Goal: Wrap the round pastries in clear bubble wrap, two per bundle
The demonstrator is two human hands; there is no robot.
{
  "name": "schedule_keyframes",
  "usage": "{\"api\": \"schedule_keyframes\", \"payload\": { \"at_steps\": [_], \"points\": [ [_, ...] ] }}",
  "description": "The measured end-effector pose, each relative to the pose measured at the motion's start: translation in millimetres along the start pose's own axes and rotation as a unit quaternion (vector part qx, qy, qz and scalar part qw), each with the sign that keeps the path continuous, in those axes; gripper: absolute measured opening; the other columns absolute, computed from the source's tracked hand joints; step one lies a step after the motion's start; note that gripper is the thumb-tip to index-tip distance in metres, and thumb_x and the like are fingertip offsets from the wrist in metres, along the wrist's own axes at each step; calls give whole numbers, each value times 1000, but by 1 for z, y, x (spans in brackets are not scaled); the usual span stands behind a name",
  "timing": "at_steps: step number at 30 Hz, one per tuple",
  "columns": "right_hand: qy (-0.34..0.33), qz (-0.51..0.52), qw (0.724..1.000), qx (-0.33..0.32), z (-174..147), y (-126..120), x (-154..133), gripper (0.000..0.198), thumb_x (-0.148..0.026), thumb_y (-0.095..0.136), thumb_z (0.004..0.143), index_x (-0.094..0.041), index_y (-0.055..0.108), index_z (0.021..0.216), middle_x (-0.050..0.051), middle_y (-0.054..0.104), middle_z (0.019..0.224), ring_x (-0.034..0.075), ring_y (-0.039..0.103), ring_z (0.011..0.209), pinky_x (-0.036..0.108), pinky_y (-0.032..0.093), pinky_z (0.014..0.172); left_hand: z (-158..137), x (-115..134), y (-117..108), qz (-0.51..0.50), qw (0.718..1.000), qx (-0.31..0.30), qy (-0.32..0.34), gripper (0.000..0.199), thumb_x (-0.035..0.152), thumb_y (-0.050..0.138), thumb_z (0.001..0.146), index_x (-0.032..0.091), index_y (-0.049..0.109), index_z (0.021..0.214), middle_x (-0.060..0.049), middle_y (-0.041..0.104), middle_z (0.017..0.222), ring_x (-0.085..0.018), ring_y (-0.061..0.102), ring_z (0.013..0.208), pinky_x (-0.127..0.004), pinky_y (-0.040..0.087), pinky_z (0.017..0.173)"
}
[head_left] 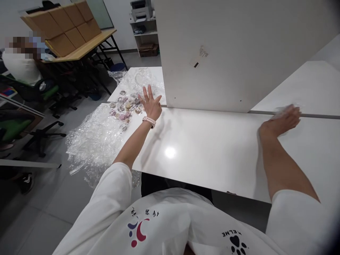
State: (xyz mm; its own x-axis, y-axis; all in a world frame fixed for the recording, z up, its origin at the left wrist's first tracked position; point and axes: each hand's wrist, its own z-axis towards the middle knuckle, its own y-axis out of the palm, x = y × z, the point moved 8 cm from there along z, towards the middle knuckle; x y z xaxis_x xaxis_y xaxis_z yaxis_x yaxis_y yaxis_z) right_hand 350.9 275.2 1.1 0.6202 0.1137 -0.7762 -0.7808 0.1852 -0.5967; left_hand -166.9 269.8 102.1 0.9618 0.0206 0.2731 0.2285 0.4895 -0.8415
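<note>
My left hand [152,105], with a pink band on the wrist, reaches over the white table with its fingers spread and nothing in its grasp. Beside it lie several small wrapped pieces [124,108] in pink, yellow and brown tones; their kind is too small to tell. Crumpled clear plastic bags [95,138] spread to the left and hang over the table's edge. Far to the right, my right hand [288,118] is blurred by motion above the tabletop, fingers curled around a clear plastic bag [280,111] that shows only as a pale smear.
A tall white panel [207,71] stands upright across the back of the white table [202,148]. At the left a person [22,67] sits near a wooden table [82,47] bearing cardboard boxes [63,26]. A printer [140,12] is on a shelf behind.
</note>
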Motion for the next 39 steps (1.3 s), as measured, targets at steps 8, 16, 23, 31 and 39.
{"api": "schedule_keyframes", "payload": {
  "at_steps": [8, 16, 23, 31, 39],
  "points": [
    [-50, -205, 944, 255, -43, -8, -35, 67, -48, 43, 101, -13, 22, 155, 19, 11, 166, 40, 6, 150, 68, -2, 114, 82, -17, 1, -3, 995, -53, -86, 48, 4, 54, 95, 3, 42, 141, -12, 32, 162, -25, 16, 154, -62, -29, 112],
    [-83, -178, 925, 327, -116, -4, -66, 60, -41, 48, 96, -14, 38, 148, 21, 36, 155, 41, 30, 142, 66, 20, 113, -35, -4, -202, -340, 724, 576, 171, 48, 50, 53, 97, 14, 49, 128, -6, 46, 137, -20, 46, 139, -44, 40, 116],
    [150, 286, 945, 43, -188, 102, -102, 68, -68, 44, 91, -18, 52, 135, 17, 66, 123, 28, 65, 111, 52, 51, 99, -226, 2, -132, -589, 730, 302, -173, 20, 26, 77, 82, 26, 73, 102, 2, 71, 107, -16, 69, 103, -34, 59, 94],
    [228, 471, 807, -273, -277, 164, -182, 79, -59, 77, 74, -35, 48, 143, 7, 64, 132, 24, 68, 108, 37, 59, 85, -293, 77, -92, -517, 847, -121, -34, 21, 35, 62, 93, 19, 74, 95, -11, 68, 107, -22, 67, 100, -33, 59, 80],
    [243, 257, 895, -270, -274, 115, -125, 48, -53, 75, 72, -19, 72, 105, 5, 68, 74, 14, 53, 50, 25, 37, 39, -257, 71, -109, -621, 780, -23, -79, 33, 43, 46, 102, 18, 62, 87, -5, 71, 88, -15, 72, 72, -30, 61, 64]
  ]
}}
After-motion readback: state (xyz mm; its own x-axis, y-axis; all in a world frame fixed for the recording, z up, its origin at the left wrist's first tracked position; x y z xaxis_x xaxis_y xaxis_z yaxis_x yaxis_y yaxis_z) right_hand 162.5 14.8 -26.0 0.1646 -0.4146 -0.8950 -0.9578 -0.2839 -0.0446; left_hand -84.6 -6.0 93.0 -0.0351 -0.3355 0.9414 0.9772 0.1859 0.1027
